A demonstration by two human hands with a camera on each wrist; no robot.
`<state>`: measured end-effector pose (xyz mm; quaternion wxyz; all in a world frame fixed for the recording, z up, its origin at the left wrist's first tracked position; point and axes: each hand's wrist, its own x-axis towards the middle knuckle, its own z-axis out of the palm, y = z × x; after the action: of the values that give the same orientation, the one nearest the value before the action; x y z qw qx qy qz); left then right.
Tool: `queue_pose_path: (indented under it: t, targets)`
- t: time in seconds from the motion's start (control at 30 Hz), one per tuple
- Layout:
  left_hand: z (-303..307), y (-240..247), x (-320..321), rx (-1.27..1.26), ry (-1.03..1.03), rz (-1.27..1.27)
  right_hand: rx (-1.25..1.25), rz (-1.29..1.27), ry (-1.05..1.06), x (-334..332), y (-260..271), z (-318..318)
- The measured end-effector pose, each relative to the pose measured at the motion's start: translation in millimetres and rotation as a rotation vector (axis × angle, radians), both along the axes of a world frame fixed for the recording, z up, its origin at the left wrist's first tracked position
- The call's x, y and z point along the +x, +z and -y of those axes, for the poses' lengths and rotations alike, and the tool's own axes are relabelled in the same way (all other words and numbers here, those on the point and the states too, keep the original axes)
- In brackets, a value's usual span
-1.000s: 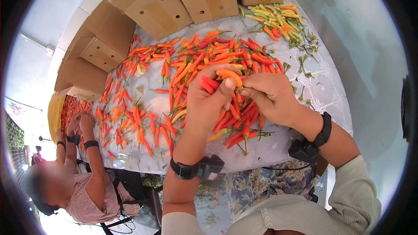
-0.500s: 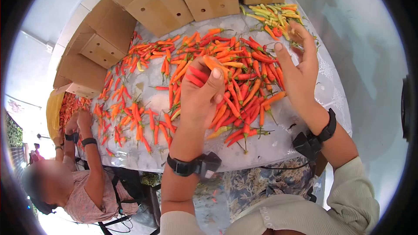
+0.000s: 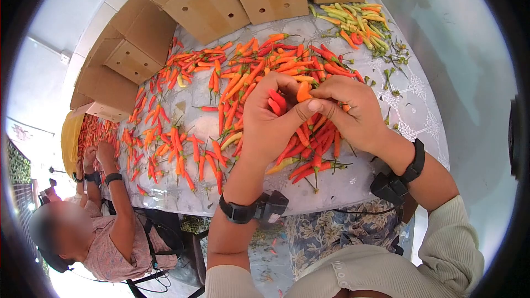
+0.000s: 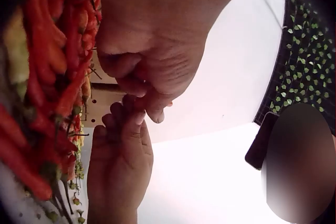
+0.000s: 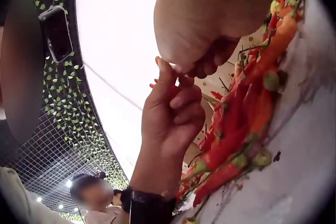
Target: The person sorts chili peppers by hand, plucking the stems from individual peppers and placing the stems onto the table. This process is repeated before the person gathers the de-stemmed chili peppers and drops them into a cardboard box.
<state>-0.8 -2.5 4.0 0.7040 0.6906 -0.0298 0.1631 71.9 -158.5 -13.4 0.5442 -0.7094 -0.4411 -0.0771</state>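
In the head view my left hand (image 3: pixel 270 118) curls round red chillies (image 3: pixel 277 101) and holds an orange chilli (image 3: pixel 303 91) between finger and thumb. My right hand (image 3: pixel 353 111) meets it there, thumb and fingertips pinched together at the lower end of the orange chilli; the stem is hidden by the fingers. Both hands are above a heap of red and orange chillies (image 3: pixel 317 142). In the left wrist view the fingertips of my left hand (image 4: pixel 152 56) and right hand (image 4: pixel 121 166) come together. The right wrist view shows the same meeting of hands.
Cardboard boxes (image 3: pixel 196 5) line the back and left of the table (image 3: pixel 353 185). Yellow-green chillies (image 3: pixel 353 22) lie at the back right, with loose green stems (image 3: pixel 393 72) beside them. Another person (image 3: pixel 110 243) sits at the left, hands over more chillies (image 3: pixel 91 132).
My right hand went out to the back right with fingers spread, then came back to the left hand. The orange chilli is now upright between both hands.
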Motion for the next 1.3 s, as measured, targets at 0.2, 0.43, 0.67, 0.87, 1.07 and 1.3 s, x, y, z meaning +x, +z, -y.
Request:
queue_pose_path:
  t: [0.2,0.43,0.67,0.87,1.07,1.3]
  targets:
    - [-1,0,0,0.032,0.001,0.013,0.02,-0.086,0.058,-1,2,1]
    - [2,4,-1,-0.096,-0.039,-0.093,-0.016,-0.219,0.01,-5,8,4]
    - [-4,0,2,-0.324,-0.138,-0.088,0.323,-0.353,-0.214,5,-1,-4]
    - [-3,5,0,-0.39,-0.107,-0.1,0.319,-0.221,-0.36,14,-3,3]
    - [-16,3,3,-0.621,-0.052,-0.031,-0.028,0.205,-0.418,13,-4,-4]
    - [-2,8,3,-0.519,0.005,-0.008,-0.228,0.19,-0.379,21,-11,-6]
